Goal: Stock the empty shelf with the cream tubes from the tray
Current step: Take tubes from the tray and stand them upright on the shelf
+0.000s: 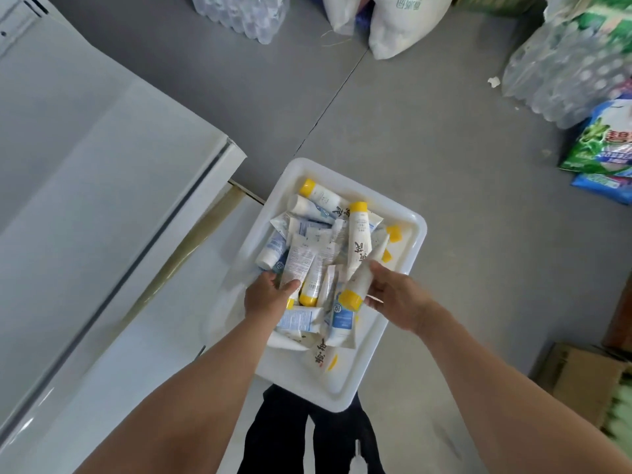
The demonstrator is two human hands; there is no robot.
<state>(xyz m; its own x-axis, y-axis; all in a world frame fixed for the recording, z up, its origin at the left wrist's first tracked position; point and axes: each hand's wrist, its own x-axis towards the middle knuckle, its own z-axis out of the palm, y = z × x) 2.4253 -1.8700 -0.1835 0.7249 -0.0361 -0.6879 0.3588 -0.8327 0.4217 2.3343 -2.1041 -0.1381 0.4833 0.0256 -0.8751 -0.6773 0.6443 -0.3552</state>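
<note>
A yellow-capped cream tube (364,271) is gripped by the right hand (393,297) over the white tray (342,395), where a second tube (298,263), among the heaped tubes (328,213), is pinched by the left hand (265,297).

The left hand (265,297), the right hand (393,299) and both forearms are bare. Just below the near edge of the white tray (325,388), the legs wear plain black trousers (273,436).
</note>
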